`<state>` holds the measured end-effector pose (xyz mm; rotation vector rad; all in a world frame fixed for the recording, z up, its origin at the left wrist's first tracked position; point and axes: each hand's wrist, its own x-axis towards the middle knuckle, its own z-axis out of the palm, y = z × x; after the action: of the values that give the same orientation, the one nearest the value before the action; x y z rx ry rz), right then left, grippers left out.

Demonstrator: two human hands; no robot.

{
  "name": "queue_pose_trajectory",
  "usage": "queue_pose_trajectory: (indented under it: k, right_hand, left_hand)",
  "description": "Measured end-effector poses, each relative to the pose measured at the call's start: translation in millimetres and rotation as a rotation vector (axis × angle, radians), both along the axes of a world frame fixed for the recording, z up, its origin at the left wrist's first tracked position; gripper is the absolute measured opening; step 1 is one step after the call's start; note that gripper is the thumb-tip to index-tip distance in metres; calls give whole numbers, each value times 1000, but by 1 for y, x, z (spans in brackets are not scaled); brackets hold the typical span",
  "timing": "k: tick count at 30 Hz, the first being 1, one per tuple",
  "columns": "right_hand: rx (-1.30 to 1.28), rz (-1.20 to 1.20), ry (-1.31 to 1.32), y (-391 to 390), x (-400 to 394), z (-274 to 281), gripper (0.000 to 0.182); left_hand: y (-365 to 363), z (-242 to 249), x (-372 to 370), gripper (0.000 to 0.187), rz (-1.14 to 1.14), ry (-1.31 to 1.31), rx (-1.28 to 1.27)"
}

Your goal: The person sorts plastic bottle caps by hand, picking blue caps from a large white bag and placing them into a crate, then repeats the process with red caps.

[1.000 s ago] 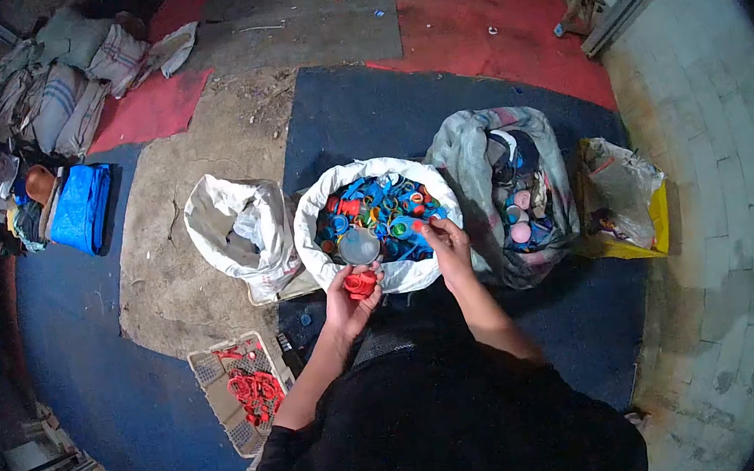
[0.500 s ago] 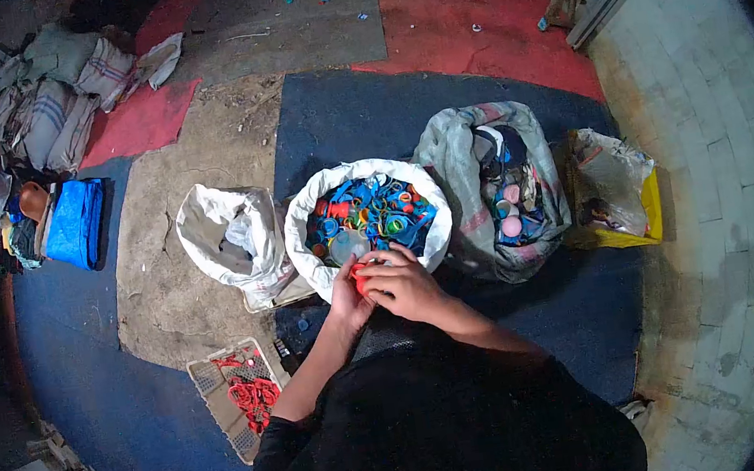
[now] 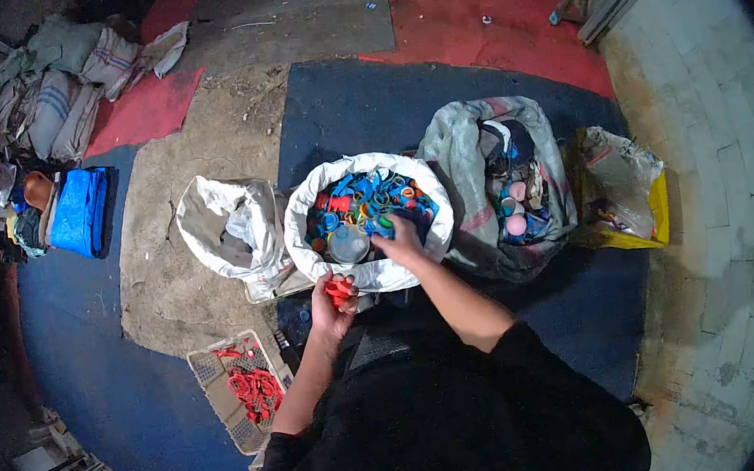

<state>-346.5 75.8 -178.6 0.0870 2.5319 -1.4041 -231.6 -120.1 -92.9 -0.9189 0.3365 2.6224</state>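
My left hand is closed around several red plastic pieces, just outside the near rim of a white sack. The sack's rolled rim surrounds a heap of blue, red, green and orange plastic caps and rings. A translucent round lid lies near the front of the heap. My right hand reaches over the rim into the heap, its fingers bent among blue and green pieces. Its fingertips are partly hidden, so I cannot make out what they grip.
A smaller white sack stands left, a grey woven sack and a yellow bag right. A beige plastic crate holds red strips and rings. Folded blue tarp and piled sacks lie far left; a block wall bounds the right.
My hands, together on a red piece at the near rim earlier, are now apart. The left moved down and left with red pieces; the right went up into the heap. The view shifted slightly.
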Motion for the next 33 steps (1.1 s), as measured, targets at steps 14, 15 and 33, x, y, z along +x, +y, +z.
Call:
queue_pose_trajectory:
  k: [14,15,33]
  right_hand:
    - [166,-165,158,40,-27,8,50]
    - [222,-128,109,43,-26,2,53]
    - [505,255,197,71,-43,34,11]
  left_hand:
    - [-12,9,26,30,80,-12,-87]
    - [-14,8,29,30,86,-30,-104]
    - [-5,16,24,28,14,-6,-176]
